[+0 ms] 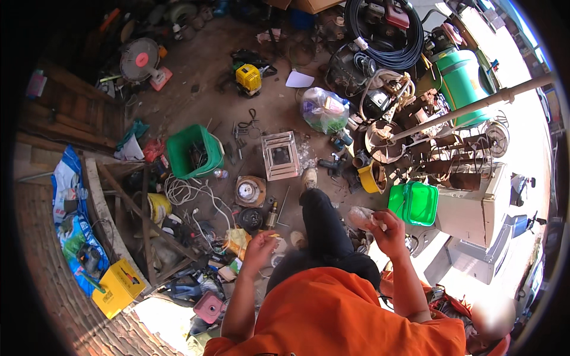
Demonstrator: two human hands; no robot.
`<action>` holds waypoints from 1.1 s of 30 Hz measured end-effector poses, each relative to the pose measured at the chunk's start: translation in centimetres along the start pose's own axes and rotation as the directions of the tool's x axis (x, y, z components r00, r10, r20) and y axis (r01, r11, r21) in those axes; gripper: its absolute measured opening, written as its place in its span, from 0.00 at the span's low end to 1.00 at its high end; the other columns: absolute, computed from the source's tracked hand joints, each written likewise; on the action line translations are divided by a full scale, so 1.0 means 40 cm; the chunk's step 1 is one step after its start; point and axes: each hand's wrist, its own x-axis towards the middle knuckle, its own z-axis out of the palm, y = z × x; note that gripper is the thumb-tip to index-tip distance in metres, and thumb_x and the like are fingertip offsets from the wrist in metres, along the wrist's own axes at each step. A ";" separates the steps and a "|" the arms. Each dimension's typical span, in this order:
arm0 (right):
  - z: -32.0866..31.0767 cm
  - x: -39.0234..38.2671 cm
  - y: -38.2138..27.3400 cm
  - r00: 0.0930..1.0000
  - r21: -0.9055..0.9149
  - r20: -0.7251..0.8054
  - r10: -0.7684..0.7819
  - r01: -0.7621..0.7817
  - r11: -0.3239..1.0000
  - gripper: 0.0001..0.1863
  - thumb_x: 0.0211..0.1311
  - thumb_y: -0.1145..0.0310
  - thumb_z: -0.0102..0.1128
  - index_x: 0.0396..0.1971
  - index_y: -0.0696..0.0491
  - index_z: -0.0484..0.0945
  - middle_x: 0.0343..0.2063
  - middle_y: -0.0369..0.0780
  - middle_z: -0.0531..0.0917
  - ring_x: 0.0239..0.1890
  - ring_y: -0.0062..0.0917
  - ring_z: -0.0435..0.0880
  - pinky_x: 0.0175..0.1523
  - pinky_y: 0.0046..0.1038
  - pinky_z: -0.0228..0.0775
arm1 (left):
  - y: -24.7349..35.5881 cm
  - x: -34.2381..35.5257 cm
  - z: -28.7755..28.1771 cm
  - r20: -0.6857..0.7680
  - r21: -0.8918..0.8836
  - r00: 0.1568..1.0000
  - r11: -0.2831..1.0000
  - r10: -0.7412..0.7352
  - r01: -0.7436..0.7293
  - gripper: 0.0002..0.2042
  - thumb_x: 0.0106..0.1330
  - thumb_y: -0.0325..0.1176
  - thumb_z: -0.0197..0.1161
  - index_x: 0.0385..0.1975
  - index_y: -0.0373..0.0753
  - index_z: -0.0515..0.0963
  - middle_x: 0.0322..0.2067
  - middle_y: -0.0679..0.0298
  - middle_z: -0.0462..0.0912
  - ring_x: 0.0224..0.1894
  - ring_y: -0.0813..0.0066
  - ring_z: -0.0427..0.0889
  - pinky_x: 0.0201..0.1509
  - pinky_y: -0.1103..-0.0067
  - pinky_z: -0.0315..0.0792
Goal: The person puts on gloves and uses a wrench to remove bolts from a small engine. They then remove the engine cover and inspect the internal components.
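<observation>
My left hand (262, 247) is closed on a small yellowish thing too small to name, beside my thigh. My right hand (389, 234) grips a pale crumpled item (362, 218), possibly wrapped in plastic. Between them my dark-trousered leg reaches toward a square pale wooden frame (278, 140) on the dirty floor, with my light shoe (309, 177) just below it. Left of the shoe lie a round metal part on a square base (248, 191), a black round part (250, 218) and a brass-coloured cylindrical part (272, 216).
Around me are a green bucket (184, 146), a yellow-cased engine (248, 78), a bagged bundle (325, 111), cables (187, 190), green containers (413, 202), a long pole (469, 110), machinery, white appliances (472, 221), wooden bracing (133, 207) and a fan (139, 60). Another person in orange (493, 320) is at lower right.
</observation>
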 end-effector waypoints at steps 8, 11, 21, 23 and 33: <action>-0.058 0.536 -0.005 0.984 -0.065 0.095 -0.148 0.154 0.986 0.11 0.48 0.78 0.69 0.34 0.55 0.79 0.32 0.42 0.82 0.33 0.39 0.83 0.35 0.32 0.74 | -0.305 0.116 -0.250 -0.483 -0.238 0.665 0.816 -0.570 0.526 0.06 0.62 0.34 0.60 0.29 0.39 0.78 0.21 0.66 0.77 0.15 0.79 0.72 0.19 0.82 0.65; -0.070 0.769 -0.031 0.954 -0.126 0.163 -0.252 0.274 0.953 0.10 0.50 0.76 0.68 0.34 0.56 0.79 0.33 0.43 0.82 0.32 0.39 0.83 0.36 0.32 0.75 | -0.357 0.135 -0.216 -0.430 -0.407 0.577 0.720 -0.694 0.562 0.07 0.63 0.35 0.56 0.28 0.39 0.73 0.21 0.66 0.77 0.17 0.79 0.74 0.18 0.83 0.66; 0.048 1.286 -0.088 0.919 -0.058 0.246 -0.309 0.332 0.941 0.10 0.49 0.78 0.68 0.33 0.58 0.79 0.32 0.43 0.83 0.32 0.38 0.83 0.37 0.31 0.75 | 0.041 0.589 -0.085 -0.402 -0.316 0.748 0.847 -0.528 0.428 0.10 0.66 0.40 0.60 0.35 0.40 0.81 0.27 0.67 0.82 0.27 0.77 0.82 0.30 0.81 0.75; 0.087 1.379 -0.077 0.919 -0.081 0.291 -0.265 0.299 0.951 0.11 0.49 0.79 0.69 0.33 0.58 0.79 0.31 0.43 0.83 0.32 0.36 0.83 0.39 0.29 0.74 | 0.021 0.690 -0.141 -0.383 -0.254 0.773 0.862 -0.507 0.439 0.11 0.66 0.41 0.60 0.36 0.40 0.82 0.29 0.65 0.84 0.28 0.77 0.83 0.29 0.79 0.77; 0.461 1.982 -0.286 0.763 0.016 0.524 -0.380 0.437 0.900 0.11 0.46 0.78 0.71 0.29 0.59 0.78 0.28 0.44 0.82 0.29 0.38 0.82 0.37 0.30 0.73 | 0.404 1.033 -0.355 -0.526 -0.594 0.723 0.802 -0.447 0.065 0.11 0.68 0.37 0.59 0.41 0.37 0.80 0.29 0.63 0.84 0.27 0.75 0.84 0.27 0.80 0.76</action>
